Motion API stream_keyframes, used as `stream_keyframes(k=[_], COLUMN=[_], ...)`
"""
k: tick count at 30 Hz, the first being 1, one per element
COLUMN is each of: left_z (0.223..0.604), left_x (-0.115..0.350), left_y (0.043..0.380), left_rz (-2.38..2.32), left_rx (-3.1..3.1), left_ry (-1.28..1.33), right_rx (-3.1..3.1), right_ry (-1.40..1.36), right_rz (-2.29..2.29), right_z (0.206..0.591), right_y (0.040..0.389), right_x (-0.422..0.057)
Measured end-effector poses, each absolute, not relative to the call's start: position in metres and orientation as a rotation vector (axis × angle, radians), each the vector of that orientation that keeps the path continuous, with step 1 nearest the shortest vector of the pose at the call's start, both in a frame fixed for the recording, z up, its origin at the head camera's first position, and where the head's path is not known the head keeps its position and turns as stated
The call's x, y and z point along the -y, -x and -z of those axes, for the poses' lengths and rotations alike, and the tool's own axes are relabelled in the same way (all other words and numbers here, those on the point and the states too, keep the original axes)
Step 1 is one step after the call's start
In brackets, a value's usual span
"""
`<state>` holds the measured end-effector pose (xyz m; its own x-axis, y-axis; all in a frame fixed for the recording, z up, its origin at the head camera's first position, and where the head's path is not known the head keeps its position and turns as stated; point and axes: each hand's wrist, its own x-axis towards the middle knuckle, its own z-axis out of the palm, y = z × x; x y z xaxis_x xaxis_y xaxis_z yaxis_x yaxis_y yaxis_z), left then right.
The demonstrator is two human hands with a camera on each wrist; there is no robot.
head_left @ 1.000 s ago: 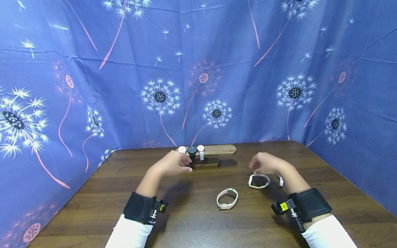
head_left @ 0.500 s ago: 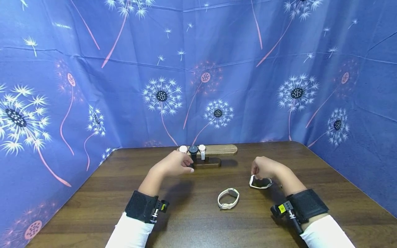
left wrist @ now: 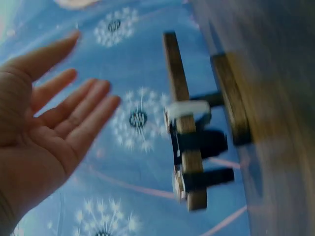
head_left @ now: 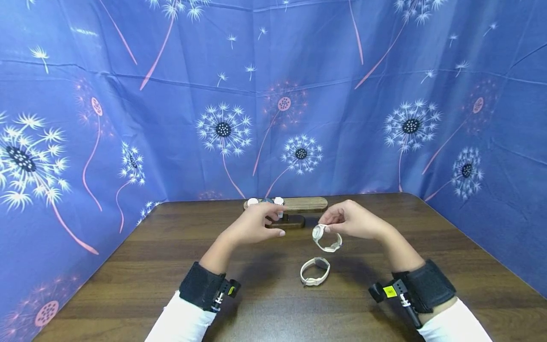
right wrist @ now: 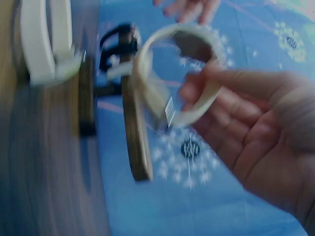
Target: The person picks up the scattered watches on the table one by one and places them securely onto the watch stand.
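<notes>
Between thumb and fingers my right hand (head_left: 352,221) pinches a white wristwatch (head_left: 317,232), raised off the table with its strap closed in a loop. In the right wrist view the same watch (right wrist: 142,81) looks blurred, a barcode label on its strap. Below it, another white-strapped watch (head_left: 315,281) lies looped on the table. My left hand (head_left: 255,224) hovers beside the wooden watch stand (head_left: 309,204), fingers apart and holding nothing. Several watches hang at the stand's left end, one with a white strap (left wrist: 192,109) and others with dark straps (left wrist: 204,142); in the head view my left hand partly hides them.
The stand's dark base (head_left: 295,221) rests on the brown wooden table (head_left: 171,275), near its back edge. A blue dandelion-print cloth (head_left: 342,118) hangs behind and along both sides. The right part of the stand's bar bears no watch.
My right hand has taken hold of the white watch from the right side of the table, lifted it and brought it left. My left hand has shifted slightly right, in front of the stand.
</notes>
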<state>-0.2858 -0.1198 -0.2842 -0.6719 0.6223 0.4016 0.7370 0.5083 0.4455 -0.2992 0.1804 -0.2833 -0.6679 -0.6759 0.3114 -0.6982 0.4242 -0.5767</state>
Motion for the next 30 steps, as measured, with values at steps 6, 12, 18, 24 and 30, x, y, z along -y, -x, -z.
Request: stream_keyframes(k=[6,12,18,24,30], left_z=[0.288,0.292,0.289,0.285,0.282], left_x=[0.096,0.089,0.092,0.093,0.095], left_y=[0.272,0.267,0.269,0.272,0.270], left_rz=[1.159,1.162,1.110,0.988,0.966], left_rx=[2.433,2.317,2.281,2.230,2.187], left_ry=[1.258,1.282,1.225,1.137,1.121], right_rx=[2.435,2.335,2.325,2.371,2.388], right_ry=[-1.293,-1.282,-1.287,-1.204,-1.132], right_rz=[-1.450,-1.565,-1.653,-1.649,-1.739], right_z=[0.279,0.279,0.280,0.280,0.285], right_y=[0.282,0.274,0.273,0.272,0.273], right_x=[-0.156,-0.144,-0.142,-0.140,-0.131])
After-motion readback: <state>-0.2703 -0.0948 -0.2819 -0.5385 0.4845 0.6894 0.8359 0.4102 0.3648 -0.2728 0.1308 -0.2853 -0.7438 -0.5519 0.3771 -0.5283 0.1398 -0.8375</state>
